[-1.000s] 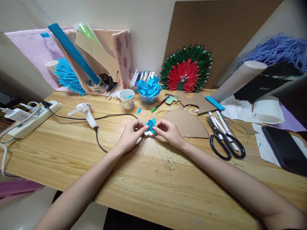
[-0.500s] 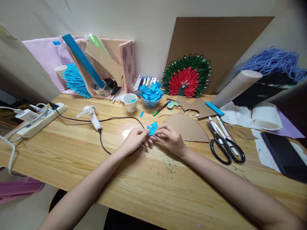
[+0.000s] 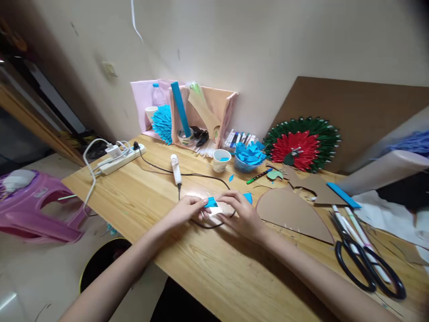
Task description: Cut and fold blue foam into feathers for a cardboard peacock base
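My left hand (image 3: 188, 209) pinches a small folded piece of blue paper (image 3: 211, 202) between thumb and fingers, just above the table. My right hand (image 3: 244, 215) is close on its right, thumb and forefinger apart, with the fingertips near the paper's right end; nothing shows between them. Another blue paper piece (image 3: 248, 198) peeks out behind the right hand, partly hidden. Beyond the hands are a paper cup (image 3: 221, 166) with blue bits inside and a clear bowl (image 3: 241, 165) heaped with blue paper pieces. A white glue gun (image 3: 175, 170) stands on the left.
A black cord (image 3: 197, 175) runs from the power strip (image 3: 122, 160) around the hands. To the right lie a cardboard half-disc (image 3: 291, 208), markers (image 3: 360, 232) and black-handled scissors (image 3: 363, 264). A red-green feathered craft (image 3: 298, 145) leans at the back. A pink stool (image 3: 63, 210) stands left.
The view has swung left, bringing the stool into sight. My right hand's fingers have parted from the blue paper, which stays in my left hand. A second blue piece shows behind the right hand.
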Motion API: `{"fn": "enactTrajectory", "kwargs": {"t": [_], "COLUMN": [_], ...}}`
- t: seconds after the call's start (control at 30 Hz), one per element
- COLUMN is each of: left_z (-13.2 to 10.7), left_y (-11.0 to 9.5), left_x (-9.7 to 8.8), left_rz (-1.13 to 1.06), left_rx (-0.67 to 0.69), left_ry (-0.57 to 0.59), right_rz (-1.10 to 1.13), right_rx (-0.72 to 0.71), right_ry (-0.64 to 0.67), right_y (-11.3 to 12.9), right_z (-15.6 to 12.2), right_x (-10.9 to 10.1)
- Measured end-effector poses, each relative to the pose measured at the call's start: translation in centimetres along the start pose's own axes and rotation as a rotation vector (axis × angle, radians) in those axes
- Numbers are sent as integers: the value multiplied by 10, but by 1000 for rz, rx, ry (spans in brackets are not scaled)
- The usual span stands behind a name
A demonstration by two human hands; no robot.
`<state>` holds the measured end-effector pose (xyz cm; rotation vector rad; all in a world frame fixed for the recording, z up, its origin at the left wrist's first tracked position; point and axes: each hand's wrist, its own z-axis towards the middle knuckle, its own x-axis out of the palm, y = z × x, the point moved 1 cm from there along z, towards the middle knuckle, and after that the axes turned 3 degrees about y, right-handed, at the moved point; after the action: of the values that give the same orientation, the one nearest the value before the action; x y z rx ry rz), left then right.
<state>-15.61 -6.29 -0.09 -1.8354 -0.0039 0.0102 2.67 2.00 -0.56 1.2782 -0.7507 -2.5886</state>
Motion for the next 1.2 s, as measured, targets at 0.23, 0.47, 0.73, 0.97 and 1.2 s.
{"fn": "enactTrajectory", "kwargs": {"t": [0.23,0.47,0.73,0.97,1.2], "left_z": [-22,-37,-33,-18,-10], "left_y": [-5,1,11,25,36], "left_x": [-20,-44,-56,-93,-109], "left_rz": [16,188,80,65,87], "left_rx": [59,204,176,202,193], "left_ry": [-67,-484,-579,-772,-833], "right_rz": [83,504,668,268,245], "right_rx": [-61,344,395,513,513], "right_ry": [4,175,186,-58,-3], "right_y": [16,13,7,-12,-10], "right_z": [43,77,99,131,148], "right_x": [22,47,76,106,122]}}
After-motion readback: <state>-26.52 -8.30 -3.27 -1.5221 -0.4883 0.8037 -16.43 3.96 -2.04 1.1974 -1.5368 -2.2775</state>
